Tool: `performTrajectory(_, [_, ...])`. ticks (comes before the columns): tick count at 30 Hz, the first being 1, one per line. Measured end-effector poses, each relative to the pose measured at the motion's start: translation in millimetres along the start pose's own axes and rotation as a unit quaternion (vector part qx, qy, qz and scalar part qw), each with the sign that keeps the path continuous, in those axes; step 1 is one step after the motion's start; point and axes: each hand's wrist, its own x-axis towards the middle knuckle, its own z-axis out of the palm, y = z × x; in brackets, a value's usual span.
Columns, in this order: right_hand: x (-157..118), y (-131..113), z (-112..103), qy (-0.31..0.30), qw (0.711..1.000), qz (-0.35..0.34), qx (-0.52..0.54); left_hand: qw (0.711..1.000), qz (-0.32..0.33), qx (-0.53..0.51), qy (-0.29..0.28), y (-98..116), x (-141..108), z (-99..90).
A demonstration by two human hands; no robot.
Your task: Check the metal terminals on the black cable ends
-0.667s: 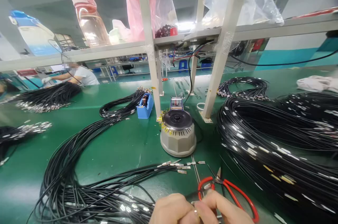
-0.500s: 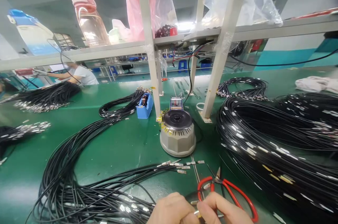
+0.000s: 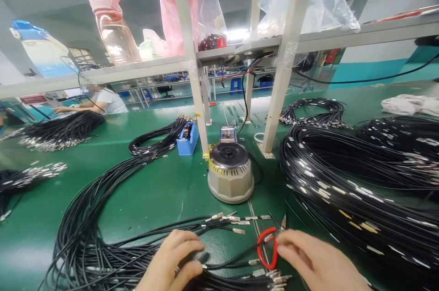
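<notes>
One left hand (image 3: 176, 259) curls over black cables (image 3: 229, 280), the right hand (image 3: 318, 259) bends by red-handled scissors (image 3: 275, 252), and I can't tell if either grips.

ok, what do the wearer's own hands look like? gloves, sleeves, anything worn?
Both bare, no gloves: left hand and right hand, ordinary five-finger hands, no cables or printed markings visible on them. A small shiny spot shows at the left fingers; can't tell if it's a ring or a connector. Frame edge cuts off the forearms, so no sleeve can be made out.
</notes>
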Motion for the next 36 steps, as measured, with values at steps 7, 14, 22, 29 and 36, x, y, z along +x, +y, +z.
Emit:
performTrajectory(7, [42.7, -9.6, 13.6, 0.032, 0.999, -0.019, 0.023, 0.997, -0.033, 0.03, -0.064, 27.8, 49.5, 29.9])
performTrajectory(14, [54.0, -34.9, 4.8, 0.046, 0.986, -0.007, 0.16, 0.992, -0.032, 0.105, -0.064, 24.8, 80.5, 75.1])
performTrajectory(22, [99.7, -61.8, -10.8, 0.051, 0.925, 0.079, 0.367, 0.999, -0.037, -0.014, -0.032, 19.4, 63.1, 55.4])
performTrajectory(29, [116.2, -105.3, 10.4, -0.039, 0.868, 0.132, 0.477, 0.994, -0.006, -0.104, -0.044, 9.9, 58.9, 46.4])
performTrajectory(36, [108.0, -118.6, 8.3, -0.038, 0.847, 0.107, 0.519, 0.984, -0.063, -0.164, -0.006, 11.7, 54.6, 44.1])
